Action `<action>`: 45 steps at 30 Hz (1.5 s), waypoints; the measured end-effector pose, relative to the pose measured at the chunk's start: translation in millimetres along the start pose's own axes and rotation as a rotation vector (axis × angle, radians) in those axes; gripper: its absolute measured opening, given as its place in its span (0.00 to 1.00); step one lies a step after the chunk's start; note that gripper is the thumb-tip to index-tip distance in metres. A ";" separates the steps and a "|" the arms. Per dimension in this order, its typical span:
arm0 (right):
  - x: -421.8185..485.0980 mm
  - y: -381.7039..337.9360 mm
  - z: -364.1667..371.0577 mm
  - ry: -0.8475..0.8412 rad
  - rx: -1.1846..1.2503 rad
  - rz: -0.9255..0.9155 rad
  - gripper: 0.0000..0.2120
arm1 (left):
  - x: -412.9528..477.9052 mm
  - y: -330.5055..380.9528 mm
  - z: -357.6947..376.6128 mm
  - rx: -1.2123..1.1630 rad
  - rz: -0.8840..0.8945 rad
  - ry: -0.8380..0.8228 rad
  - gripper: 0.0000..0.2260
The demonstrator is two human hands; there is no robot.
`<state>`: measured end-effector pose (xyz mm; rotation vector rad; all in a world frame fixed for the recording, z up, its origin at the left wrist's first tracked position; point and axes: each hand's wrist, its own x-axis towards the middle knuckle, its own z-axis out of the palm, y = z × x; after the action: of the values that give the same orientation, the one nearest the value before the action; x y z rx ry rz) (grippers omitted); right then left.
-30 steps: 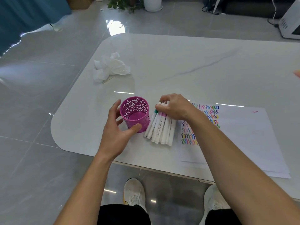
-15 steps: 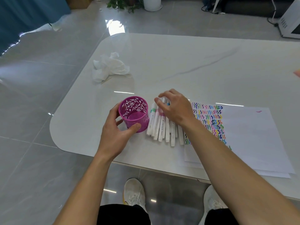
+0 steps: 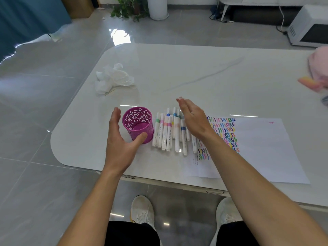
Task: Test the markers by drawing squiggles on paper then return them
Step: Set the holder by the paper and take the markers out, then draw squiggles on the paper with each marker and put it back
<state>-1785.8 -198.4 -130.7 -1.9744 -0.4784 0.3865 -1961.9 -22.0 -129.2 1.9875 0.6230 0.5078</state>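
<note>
An empty magenta cut-out pen cup (image 3: 138, 124) stands upright on the white table (image 3: 195, 71). My left hand (image 3: 120, 141) curves around its left and front side, thumb touching the base, fingers spread and not closed on it. Several white markers (image 3: 168, 134) with coloured bands lie side by side flat on the table just right of the cup. My right hand (image 3: 193, 119) hovers flat and open above the right end of the row, holding nothing. White paper (image 3: 257, 148) with rows of coloured squiggles (image 3: 223, 130) lies to the right.
A crumpled white tissue (image 3: 111, 79) lies at the table's back left. Pink items (image 3: 317, 70) sit at the right edge. The table's rounded front edge runs close to my shoes (image 3: 142, 208). A white appliance (image 3: 308, 29) and a plant stand on the floor behind.
My right hand has lifted off the markers and opened flat above them. The markers, bunched before, now lie spread in a row. My left hand loosened around the cup.
</note>
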 end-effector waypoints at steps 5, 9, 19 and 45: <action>-27.3 6.7 -31.2 0.169 -0.039 -0.077 0.12 | -8.5 12.6 4.0 0.053 0.121 0.157 0.42; -68.3 34.1 -44.9 0.214 -0.441 -0.165 0.07 | -13.6 24.7 15.8 0.204 0.356 0.245 0.41; -138.2 53.5 -69.9 0.061 -0.650 -0.144 0.07 | -57.7 41.0 87.5 0.495 0.617 -0.052 0.21; -157.1 83.5 -136.4 -0.021 -0.835 0.015 0.20 | -42.3 71.2 140.2 0.516 0.151 -0.209 0.12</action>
<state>-1845.2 -414.4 -138.7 -2.7780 -0.7140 0.2273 -1897.9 -171.6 -134.0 2.5505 0.5077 0.2335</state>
